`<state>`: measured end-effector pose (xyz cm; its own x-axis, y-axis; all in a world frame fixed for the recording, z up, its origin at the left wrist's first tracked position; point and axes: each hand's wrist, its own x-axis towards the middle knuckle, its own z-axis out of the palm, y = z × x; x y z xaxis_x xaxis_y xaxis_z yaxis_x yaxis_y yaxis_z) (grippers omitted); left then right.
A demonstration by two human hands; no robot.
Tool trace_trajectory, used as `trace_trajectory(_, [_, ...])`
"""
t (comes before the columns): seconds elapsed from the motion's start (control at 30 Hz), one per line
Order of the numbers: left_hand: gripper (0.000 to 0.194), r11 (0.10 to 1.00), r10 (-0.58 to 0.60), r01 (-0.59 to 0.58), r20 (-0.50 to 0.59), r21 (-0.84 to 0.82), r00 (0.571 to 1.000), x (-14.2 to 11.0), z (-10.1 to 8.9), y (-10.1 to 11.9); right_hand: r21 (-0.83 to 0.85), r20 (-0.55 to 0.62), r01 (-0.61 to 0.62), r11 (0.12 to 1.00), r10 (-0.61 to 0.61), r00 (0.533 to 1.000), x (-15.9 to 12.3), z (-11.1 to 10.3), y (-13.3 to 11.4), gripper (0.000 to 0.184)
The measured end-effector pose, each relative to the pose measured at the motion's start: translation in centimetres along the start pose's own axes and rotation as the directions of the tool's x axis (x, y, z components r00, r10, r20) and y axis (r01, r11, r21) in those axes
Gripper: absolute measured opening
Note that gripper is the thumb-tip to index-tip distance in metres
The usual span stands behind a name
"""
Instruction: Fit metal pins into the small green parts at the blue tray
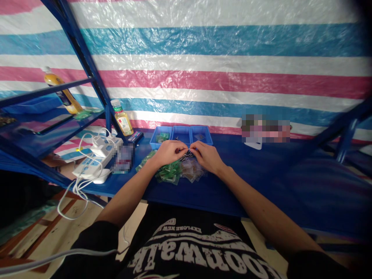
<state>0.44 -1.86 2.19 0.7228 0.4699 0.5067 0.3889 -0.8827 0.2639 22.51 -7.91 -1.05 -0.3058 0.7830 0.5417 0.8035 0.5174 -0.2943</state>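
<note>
Left hand (172,152), right hand (205,155), both pinched (contents unclear), shirt (186,239) reading "EXPLORE NEW"

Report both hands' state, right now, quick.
Left hand: pinched closed; anything held is too small to tell.
Right hand: pinched closed too; what it holds cannot be told.

Glossy plastic sheeting (221,42), shiny plastic packets (169,173)

Mid-frame, I have a loose heap of small dark, shiny pieces (187,155). Just below, my flat green packets (169,172) lie overlapping, left of centre; clear, brownish packets (192,170) lie against their right edge.
</note>
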Motion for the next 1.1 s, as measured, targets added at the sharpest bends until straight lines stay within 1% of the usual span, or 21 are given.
trace_trajectory(0.13, [0.025, 1.000, 0.000, 0.000, 0.006, -0.009, 1.000, -0.02, 0.09, -0.15, 0.030, -0.015, 0.017, 0.999, -0.016, 1.000, -0.07, -0.01, -0.02, 0.015])
trace_trajectory(0.2, [0.025, 1.000, 0.003, -0.003, 0.009, -0.006, 1.000, -0.01, 0.08, -0.16, 0.025, -0.008, 0.025, 0.999, -0.025, 1.000, -0.06, -0.04, -0.07, 0.016])
trace_trajectory(0.57, [0.024, 1.000, 0.004, -0.004, -0.002, -0.004, 1.000, -0.04, 0.02, -0.03, -0.002, 0.000, -0.002, 1.000, 0.002, 1.000, 0.02, -0.02, -0.20, 0.016])
trace_trajectory(0.8, [0.023, 1.000, 0.006, -0.006, -0.002, 0.002, 1.000, -0.01, -0.04, -0.01, -0.040, 0.005, -0.020, 0.999, 0.020, 1.000, 0.07, 0.08, -0.14, 0.018])
trace_trajectory(0.97, [0.024, 1.000, 0.018, -0.019, -0.008, -0.002, 1.000, 0.01, 0.01, -0.13, -0.050, 0.001, -0.016, 0.999, 0.016, 1.000, 0.08, -0.05, -0.08, 0.023])
trace_trajectory(1.1, [0.023, 1.000, 0.008, -0.009, -0.014, -0.005, 1.000, -0.03, 0.00, -0.16, 0.001, -0.034, -0.009, 1.000, 0.009, 0.999, -0.04, 0.04, -0.01, 0.016])
